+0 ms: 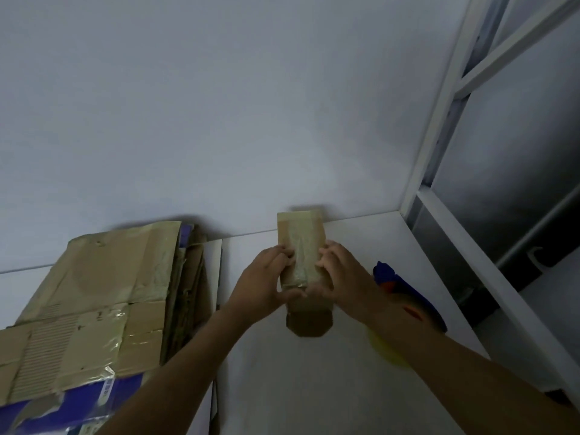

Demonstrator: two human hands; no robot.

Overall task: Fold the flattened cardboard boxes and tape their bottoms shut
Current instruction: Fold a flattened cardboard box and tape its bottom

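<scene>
So here's where we are: the small box (pixel 299 233) is held between both hands over the white table (pixel 314 387), about the middle of it and close to the wall (pixel 219 120). Its long axis runs straight away from us, far end toward the wall, near end with the loose-looking flaps pointing back at us. A shiny tape strip (pixel 299 262) runs lengthwise down the middle of the top face. Our left hand (pixel 266 284) grips the left edge and our right hand (pixel 342 277) grips the right edge, pretty much mirrored, so neither one is nearer. Left fingertips (pixel 287 253) and right fingertips (pixel 324 257) curl over onto the top face on either side of the tape, close together rather than splayed, and the thumbs seem to tuck round the near part, though it's too dark there to be sure. Can't tell if the far end touches the table. We reckon the next bit is about that near end, which lies just below the hands, toward us. The stack of flattened boxes (pixel 103 293) sits well off to the left, and a blue and yellow thing (pixel 392 277), maybe the tape dispenser, lies just beyond the right forearm, so the right hand is the handier one for it.
</scene>
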